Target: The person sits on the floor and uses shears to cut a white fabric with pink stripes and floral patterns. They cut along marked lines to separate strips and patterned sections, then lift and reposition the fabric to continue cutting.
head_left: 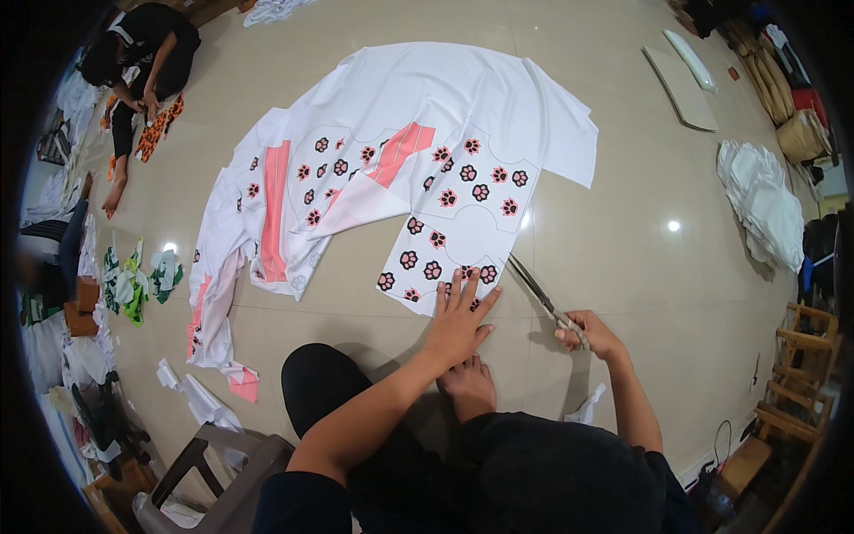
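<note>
A large white fabric sheet (485,89) lies spread and rumpled on the tiled floor, printed with pink and black paw marks, coral stripes and thin pattern outlines. My left hand (461,311) rests flat on its near printed corner, fingers spread. In my right hand (592,335) is a pair of long scissors (538,289), gripped by the handles. The blades point up and left, their tips beside the right edge of the printed part. Whether the blades touch the cloth, I cannot tell. My bare foot (469,387) is just behind my left hand.
A dark plastic stool (213,481) stands at lower left near fabric scraps (200,396). Green cloth pieces (133,280) lie at left. Another person (147,53) handles orange patterned cloth at upper left. A white cloth pile (761,205) and wooden racks (801,383) are at right.
</note>
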The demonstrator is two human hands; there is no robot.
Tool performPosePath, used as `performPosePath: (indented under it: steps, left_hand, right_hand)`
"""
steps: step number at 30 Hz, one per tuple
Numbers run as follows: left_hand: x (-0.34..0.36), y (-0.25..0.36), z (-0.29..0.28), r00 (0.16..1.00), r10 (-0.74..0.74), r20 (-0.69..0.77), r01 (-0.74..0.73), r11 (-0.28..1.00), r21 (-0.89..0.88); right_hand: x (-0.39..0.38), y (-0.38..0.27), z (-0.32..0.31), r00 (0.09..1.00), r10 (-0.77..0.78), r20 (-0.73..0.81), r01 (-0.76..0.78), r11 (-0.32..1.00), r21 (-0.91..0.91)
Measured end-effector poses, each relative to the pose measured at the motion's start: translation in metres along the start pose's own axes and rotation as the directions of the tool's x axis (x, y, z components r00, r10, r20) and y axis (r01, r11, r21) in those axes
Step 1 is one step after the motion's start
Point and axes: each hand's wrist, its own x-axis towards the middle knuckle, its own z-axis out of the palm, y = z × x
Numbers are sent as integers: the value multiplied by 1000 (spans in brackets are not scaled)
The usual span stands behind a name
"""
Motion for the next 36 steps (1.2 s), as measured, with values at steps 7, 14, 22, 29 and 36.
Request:
performPosePath:
  steps: [7, 14, 22, 29, 36]
  left_hand:
    - [-2, -2, -3, 1000, -21, -6, 22, 999, 39]
    - [-2, -3, -1, 999, -44, -17, 44, 999, 14]
    - [-3, -3, -2, 999, -39, -18, 39, 999, 35]
    - [-3, -2, -2, 999, -39, -21, 40, 998, 38]
    - [-4, -4, -2, 999, -36, -18, 36, 999, 16]
  right_hand:
    - [35, -46, -38, 988, 12, 154, 16, 983, -180]
    - [54, -63, -48, 974, -10, 228, 74, 959, -274]
    - [60, -73, -56, 975, -23, 222, 111, 913, -394]
    - [66, -76, -57, 970, 36, 239, 49, 939, -340]
    - [83, -81, -44, 963, 1, 270, 87, 945, -314]
